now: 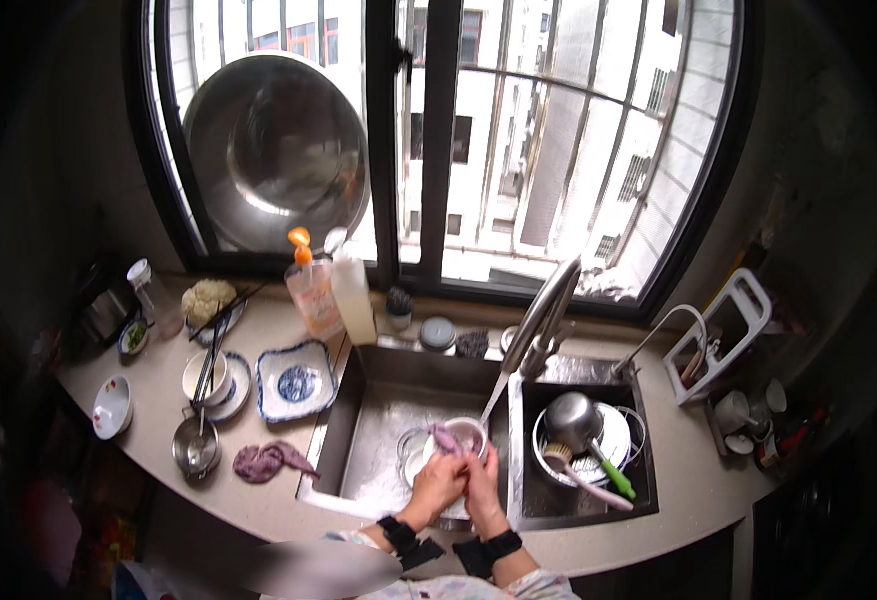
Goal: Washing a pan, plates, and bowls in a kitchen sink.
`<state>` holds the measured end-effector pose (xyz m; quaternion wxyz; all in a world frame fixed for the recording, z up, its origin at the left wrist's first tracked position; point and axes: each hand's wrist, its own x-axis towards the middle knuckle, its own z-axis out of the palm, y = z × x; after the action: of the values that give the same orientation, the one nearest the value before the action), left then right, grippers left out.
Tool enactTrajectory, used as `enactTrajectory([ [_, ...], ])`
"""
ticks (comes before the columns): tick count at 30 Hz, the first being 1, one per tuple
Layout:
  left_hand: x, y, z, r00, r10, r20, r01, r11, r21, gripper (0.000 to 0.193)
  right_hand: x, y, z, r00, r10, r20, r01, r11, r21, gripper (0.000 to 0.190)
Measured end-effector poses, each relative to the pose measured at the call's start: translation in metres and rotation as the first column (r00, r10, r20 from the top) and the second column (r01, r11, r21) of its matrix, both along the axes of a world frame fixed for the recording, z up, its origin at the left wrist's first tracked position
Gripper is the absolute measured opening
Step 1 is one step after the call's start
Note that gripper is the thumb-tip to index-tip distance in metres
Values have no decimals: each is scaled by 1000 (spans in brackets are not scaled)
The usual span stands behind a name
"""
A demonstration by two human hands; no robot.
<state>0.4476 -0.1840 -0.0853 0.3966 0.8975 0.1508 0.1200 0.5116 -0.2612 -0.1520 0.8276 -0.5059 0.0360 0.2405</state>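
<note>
Over the left basin of the steel sink (pixel 378 409), my right hand (pixel 483 484) grips a white bowl (pixel 476 429) by its near right side. My left hand (pixel 436 484) is close against it at the near rim, closed on a purple cloth (pixel 444 437) that pokes up into the bowl. The fingers partly hide one another. A stream of water (pixel 495 394) falls from the steel faucet (pixel 532 322) to the bowl's far rim. Below the bowl, partly covered by it, a round dish (pixel 410 450) lies in the basin.
The right basin holds a white plate (pixel 613 429), a steel ladle with a green handle (pixel 614 471) and a brush (pixel 588 486). On the left counter are a square blue-rimmed dish (pixel 298 381), a purple rag (pixel 262 461), a steel pot (pixel 196 448) and a pump bottle (pixel 313 300).
</note>
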Motion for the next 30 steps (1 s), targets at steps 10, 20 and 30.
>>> enactTrajectory([
  [10,-12,23,3,940,-323,-108,324,747,581,19,1,-19,45,986,146,-76,-152,985,-76,50],
  [20,-22,33,-2,791,-367,-490,609,546,575,44,-6,-39,39,966,207,-153,-235,952,-196,21],
  [30,-3,23,-10,992,-108,-66,122,957,262,52,9,-41,45,981,128,-145,-167,938,-303,20],
])
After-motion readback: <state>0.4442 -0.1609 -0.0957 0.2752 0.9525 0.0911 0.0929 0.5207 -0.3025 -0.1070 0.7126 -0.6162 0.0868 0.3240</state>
